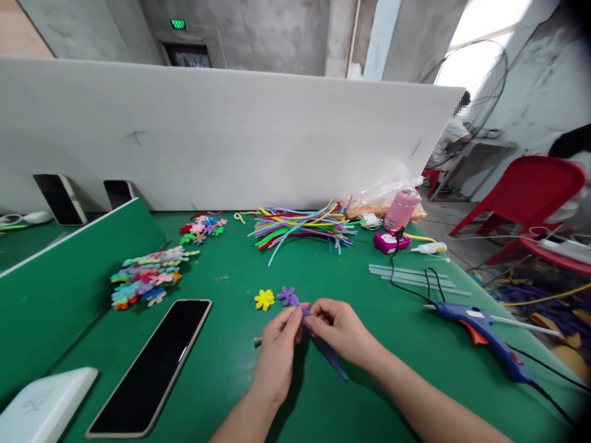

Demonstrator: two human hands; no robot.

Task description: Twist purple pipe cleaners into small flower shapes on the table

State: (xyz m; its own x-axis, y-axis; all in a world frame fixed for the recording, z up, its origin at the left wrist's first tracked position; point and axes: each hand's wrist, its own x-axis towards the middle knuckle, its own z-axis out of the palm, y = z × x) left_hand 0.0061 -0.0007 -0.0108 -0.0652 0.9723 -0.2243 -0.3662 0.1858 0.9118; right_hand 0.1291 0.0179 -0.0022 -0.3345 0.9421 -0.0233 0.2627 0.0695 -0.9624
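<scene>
My left hand [281, 351] pinches a purple pipe cleaner [330, 355] near the middle of the green table. Close on its right, my right hand [342, 329] has its fingers closed on the same purple strand, whose loose ends hang down to the right. A purple flower shape [287, 295] shows just beyond my left fingertips; whether it joins the strand is hard to tell. Beside it on the left lies a yellow flower [265, 299]. A small greenish object [257, 341] is partly hidden by my left hand.
Colourful pipe cleaners [302, 227] lie at the back, with flower shapes [150, 277] to the left. A phone [150, 369] lies front left. At the right are a blue glue gun [484, 329], glue sticks [415, 278], a purple box [391, 242] and a pink bottle [401, 209]. A person sits beyond the partition.
</scene>
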